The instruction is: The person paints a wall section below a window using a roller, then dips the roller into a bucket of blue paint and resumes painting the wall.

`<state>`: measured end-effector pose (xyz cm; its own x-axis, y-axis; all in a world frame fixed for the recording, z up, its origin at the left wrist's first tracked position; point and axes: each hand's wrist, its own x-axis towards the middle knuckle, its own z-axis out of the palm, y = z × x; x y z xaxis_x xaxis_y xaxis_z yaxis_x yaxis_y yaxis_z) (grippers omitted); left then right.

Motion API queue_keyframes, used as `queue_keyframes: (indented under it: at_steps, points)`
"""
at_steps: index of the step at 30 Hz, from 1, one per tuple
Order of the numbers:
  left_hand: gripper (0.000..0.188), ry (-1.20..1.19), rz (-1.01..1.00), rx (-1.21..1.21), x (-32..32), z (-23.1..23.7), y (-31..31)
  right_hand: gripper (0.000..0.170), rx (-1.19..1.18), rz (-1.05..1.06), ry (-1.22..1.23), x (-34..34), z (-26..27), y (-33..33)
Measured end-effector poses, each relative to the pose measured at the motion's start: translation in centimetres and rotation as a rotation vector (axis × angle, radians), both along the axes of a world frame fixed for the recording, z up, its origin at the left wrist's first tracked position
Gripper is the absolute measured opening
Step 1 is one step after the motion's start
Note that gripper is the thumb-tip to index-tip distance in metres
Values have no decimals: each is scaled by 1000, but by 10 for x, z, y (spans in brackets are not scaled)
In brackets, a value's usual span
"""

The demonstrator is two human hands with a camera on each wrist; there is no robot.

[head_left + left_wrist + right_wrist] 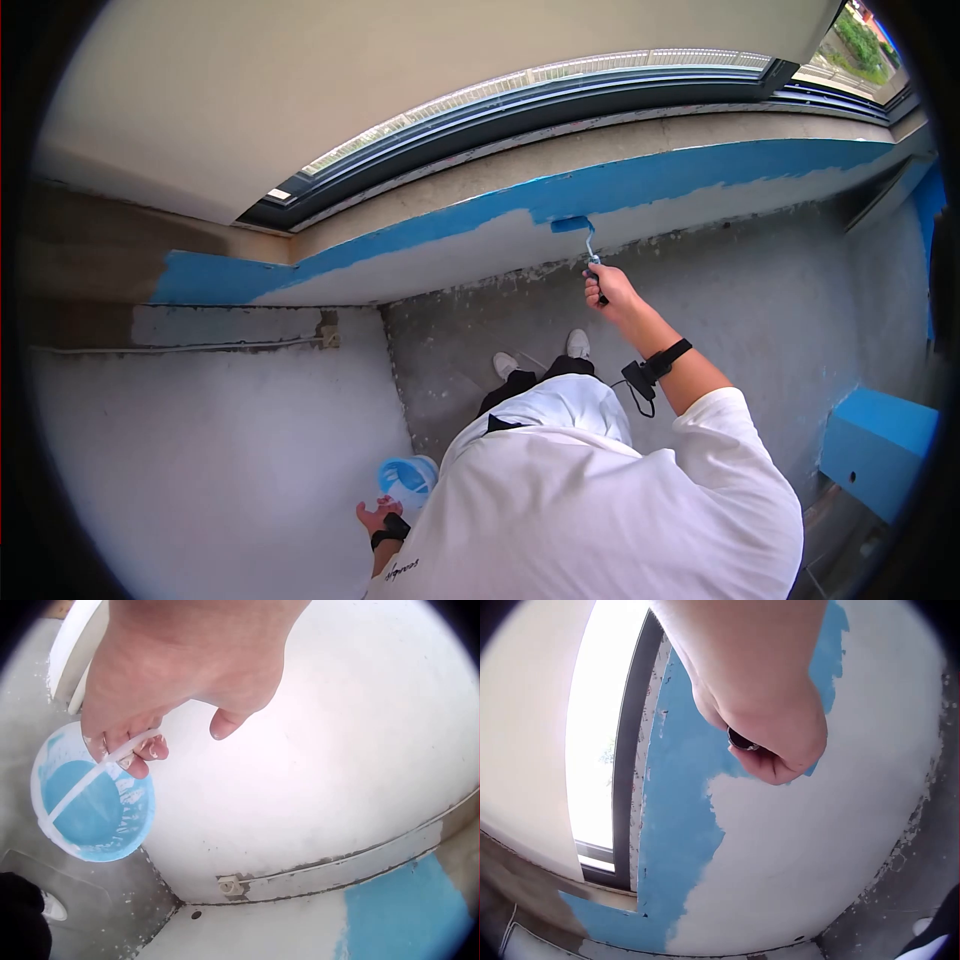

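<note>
A paint roller (pixel 571 225) with a blue sleeve lies against the low wall under the window, where blue paint meets bare white. My right hand (pixel 613 291) grips its handle below the bent metal frame. In the right wrist view the hand's fingers curl round the dark handle end (pixel 741 739), and the roller sleeve is hidden behind the hand. Down at my left side, my left hand (pixel 187 667) holds a white bucket (pixel 37 776) by its plastic handle (pixel 79 789), which is hooked over the curled fingers. Light blue paint (pixel 79 806) fills part of the bucket, and white smears mark the fingertips.
A blue painted band (pixel 400 235) runs along the low wall below the window frame (pixel 520 115). At left is a white wall (pixel 200 430) with a pipe and a small socket (pixel 330 337). A blue box-like block (pixel 880 440) stands at right on the grey floor (pixel 740 290).
</note>
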<state>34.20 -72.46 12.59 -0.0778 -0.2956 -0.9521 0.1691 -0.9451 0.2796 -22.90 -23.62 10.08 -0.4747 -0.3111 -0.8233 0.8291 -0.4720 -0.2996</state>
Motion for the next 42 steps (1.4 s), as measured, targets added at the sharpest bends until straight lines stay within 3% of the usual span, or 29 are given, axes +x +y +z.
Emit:
queue_keyframes:
  at_steps: [2,7,12,15,17,21,27,29,35,38,42]
  points:
    - [50,-105,3,-66,-3,1,7,19,-10,22,17,6,10,7]
    - [50,-57,70,7,-7,3,1,19,-5,46,82,24,61,13]
    - [51,-58,142,41,-16,-3,1,19,-79,11,-4,3,27,-12]
    - [50,-39,35,32,-18,-14,-15,19,-24,3,-31,-6,10,-27]
    - [49,-4,-83,-17,-22,-16,-16,19,-54,5,-22,2,15,-20]
    - [48,-78,6,-48,-27,-16,-11,19,-73,-14,4,14,44,-10]
    - [50,-63,-73,-142,-28,-11,11,19,-81,-30,-107,-20,10,-29]
    - [50,38,-147,-80,-30,-15,5,20,-108,-13,-118,-28,2,-28]
    - [50,-152,15,-86,-30,-28,35,19,-169,-4,-99,-10,53,17]
    - [50,-92,-19,-75,-21,-32,43,19,-92,46,-17,-1,67,11]
    - [49,-140,-16,-94,-14,-33,60,20,-34,41,12,-1,35,-27]
